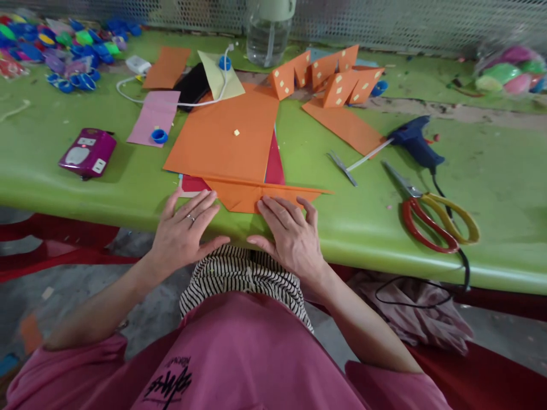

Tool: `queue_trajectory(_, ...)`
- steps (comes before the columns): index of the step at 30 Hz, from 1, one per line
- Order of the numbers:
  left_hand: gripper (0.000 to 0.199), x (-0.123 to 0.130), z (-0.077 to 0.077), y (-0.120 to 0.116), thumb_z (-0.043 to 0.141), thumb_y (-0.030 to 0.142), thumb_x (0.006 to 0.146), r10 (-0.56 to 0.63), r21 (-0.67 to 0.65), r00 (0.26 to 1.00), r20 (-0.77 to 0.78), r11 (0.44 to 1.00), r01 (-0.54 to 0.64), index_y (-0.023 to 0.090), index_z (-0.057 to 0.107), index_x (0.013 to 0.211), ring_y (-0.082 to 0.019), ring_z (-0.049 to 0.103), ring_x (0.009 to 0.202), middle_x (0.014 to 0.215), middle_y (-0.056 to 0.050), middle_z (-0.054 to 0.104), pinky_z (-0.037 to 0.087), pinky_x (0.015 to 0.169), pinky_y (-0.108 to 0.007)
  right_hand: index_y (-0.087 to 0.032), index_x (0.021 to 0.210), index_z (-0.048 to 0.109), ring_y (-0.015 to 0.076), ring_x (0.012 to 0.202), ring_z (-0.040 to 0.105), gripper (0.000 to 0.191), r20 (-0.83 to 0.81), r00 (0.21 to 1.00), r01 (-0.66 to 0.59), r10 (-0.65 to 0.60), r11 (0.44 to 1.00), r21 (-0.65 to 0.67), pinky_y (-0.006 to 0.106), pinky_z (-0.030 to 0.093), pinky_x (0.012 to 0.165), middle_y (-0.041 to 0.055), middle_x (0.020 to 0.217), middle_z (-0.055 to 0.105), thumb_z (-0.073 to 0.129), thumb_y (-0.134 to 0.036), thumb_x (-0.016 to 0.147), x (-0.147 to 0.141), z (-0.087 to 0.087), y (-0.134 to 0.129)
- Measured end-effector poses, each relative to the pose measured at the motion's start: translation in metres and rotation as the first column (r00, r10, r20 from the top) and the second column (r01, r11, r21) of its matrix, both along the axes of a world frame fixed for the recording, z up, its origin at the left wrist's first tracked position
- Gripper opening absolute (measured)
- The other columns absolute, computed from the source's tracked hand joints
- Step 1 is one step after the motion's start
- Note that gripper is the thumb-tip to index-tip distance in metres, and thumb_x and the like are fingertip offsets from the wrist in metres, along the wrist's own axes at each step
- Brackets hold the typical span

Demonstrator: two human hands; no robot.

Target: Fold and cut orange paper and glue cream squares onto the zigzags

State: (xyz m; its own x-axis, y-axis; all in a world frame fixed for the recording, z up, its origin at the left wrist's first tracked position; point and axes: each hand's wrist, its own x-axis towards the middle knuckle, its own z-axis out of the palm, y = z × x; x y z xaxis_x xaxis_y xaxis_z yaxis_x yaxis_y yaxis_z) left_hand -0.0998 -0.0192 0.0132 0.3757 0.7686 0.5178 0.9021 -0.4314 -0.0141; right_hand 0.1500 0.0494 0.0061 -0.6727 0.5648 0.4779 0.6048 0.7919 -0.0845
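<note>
A folded orange sheet of paper (pixel 243 196) lies at the near edge of the green table, its creased strip running left to right. My right hand (pixel 293 233) rests flat on its right part, fingers stretched out. At its left end lies my left hand (pixel 183 228), open, with the fingertips by the paper and over a red and white sheet edge (pixel 194 185). Beyond the folded piece is a large flat orange sheet (pixel 226 134) with a small pale square on it. Neither hand grips anything.
Scissors (pixel 416 199) and a blue glue gun (pixel 414 139) lie to the right. Folded orange paper pieces (pixel 335 77) stand at the back near a water bottle (pixel 269 34). A purple power adapter (pixel 88 154) sits left; colourful plastic pieces (pixel 68 48) are heaped at far left.
</note>
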Motion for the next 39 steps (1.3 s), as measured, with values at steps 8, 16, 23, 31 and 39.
queue_trajectory(8,0.039,0.034,0.002,0.016,0.060,0.030,0.098,-0.029,0.097,1.000,0.007,0.995,0.028,0.015,0.058,0.134,-0.023,0.068,0.119,0.134,-0.012,0.070,0.046,0.112,-0.043,-0.014,0.136,0.059,0.0247,0.119,0.063,0.045,-0.060,0.998,0.016,-0.017,1.000,-0.026,0.047,0.036,0.113,0.0127,0.132,0.071,0.058,-0.040,0.100,0.019,0.011,-0.004)
queue_trajectory(16,0.037,0.051,0.003,0.032,0.050,0.037,0.102,-0.055,-0.047,0.998,-0.001,0.997,0.055,0.014,0.066,0.127,-0.026,0.067,0.119,0.132,-0.012,0.071,0.047,0.109,-0.045,-0.013,0.134,0.060,0.0266,0.119,0.061,0.043,-0.001,0.998,0.057,-0.057,0.998,-0.018,0.048,0.033,0.113,0.0125,0.132,0.071,0.057,-0.039,0.100,0.014,-0.001,-0.009)
queue_trajectory(23,0.041,0.049,0.012,0.054,0.047,0.034,0.104,0.067,-0.150,0.997,-0.025,0.986,-0.070,0.010,0.063,0.133,-0.029,0.060,0.132,0.138,-0.015,0.067,0.043,0.114,-0.049,-0.015,0.135,0.060,0.0275,0.118,0.061,0.049,0.007,0.998,0.056,-0.056,0.998,-0.022,0.049,0.033,0.114,0.0121,0.131,0.071,0.056,-0.049,0.100,0.014,-0.001,-0.007)
queue_trajectory(31,0.034,0.044,0.006,0.054,0.045,0.027,0.104,0.012,-0.187,1.000,0.015,0.982,-0.009,0.014,0.069,0.125,-0.025,0.067,0.123,0.133,-0.012,0.070,0.046,0.111,-0.047,-0.016,0.142,0.056,0.0289,0.127,0.056,0.056,-0.012,0.998,0.059,-0.059,0.997,-0.051,0.050,0.033,0.114,0.0143,0.140,0.065,0.054,-0.052,0.099,0.016,-0.002,-0.009)
queue_trajectory(39,0.045,0.038,0.010,0.051,0.050,0.041,0.103,-0.051,-0.219,0.998,0.026,0.974,0.056,0.011,0.063,0.134,-0.030,0.063,0.127,0.139,-0.017,0.065,0.044,0.112,-0.052,-0.020,0.137,0.060,0.0268,0.117,0.061,0.047,0.021,0.999,0.035,-0.033,0.992,-0.119,0.047,0.038,0.110,0.0125,0.131,0.070,0.055,-0.047,0.100,0.026,0.009,-0.003)
